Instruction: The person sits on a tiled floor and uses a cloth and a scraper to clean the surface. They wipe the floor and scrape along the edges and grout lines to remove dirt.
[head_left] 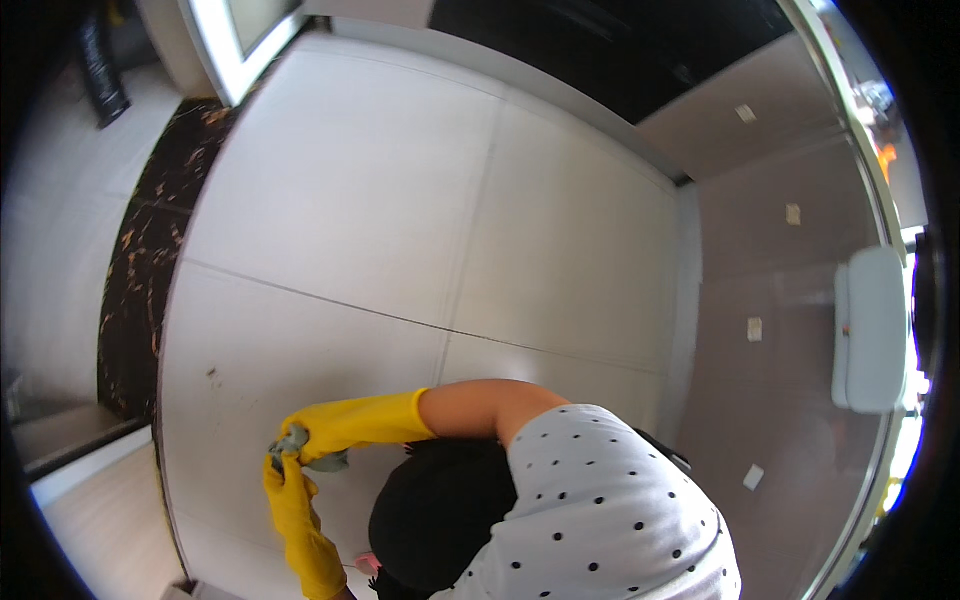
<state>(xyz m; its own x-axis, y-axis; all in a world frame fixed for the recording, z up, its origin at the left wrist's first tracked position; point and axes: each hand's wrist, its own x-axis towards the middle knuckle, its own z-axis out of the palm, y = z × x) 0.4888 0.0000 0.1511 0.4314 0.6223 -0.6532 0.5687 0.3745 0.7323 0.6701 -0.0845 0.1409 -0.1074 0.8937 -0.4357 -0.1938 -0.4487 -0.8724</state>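
- A small grey-green cloth [300,447] is bunched up low and left in the view, pressed against a pale tiled floor [380,200].
- Both hands wear long yellow rubber gloves and meet on the cloth, close together and touching.
- The right hand [325,427] lies over the top of the cloth, fingers curled round it; its bare forearm stretches away to the right of the cloth.
- The left hand [285,487] grips the cloth from below, its gloved wrist running down toward the bottom edge.
- Right of the cloth, a dark-haired head [440,520] and a shoulder in a white black-dotted shirt [610,510] fill the lower middle.
- Left of the cloth, a strip of black gold-veined stone [150,250] borders the tiles.
- Far right of the cloth, a white boxy fixture [872,330] sits by a glass panel; whether it holds anything cannot be seen.
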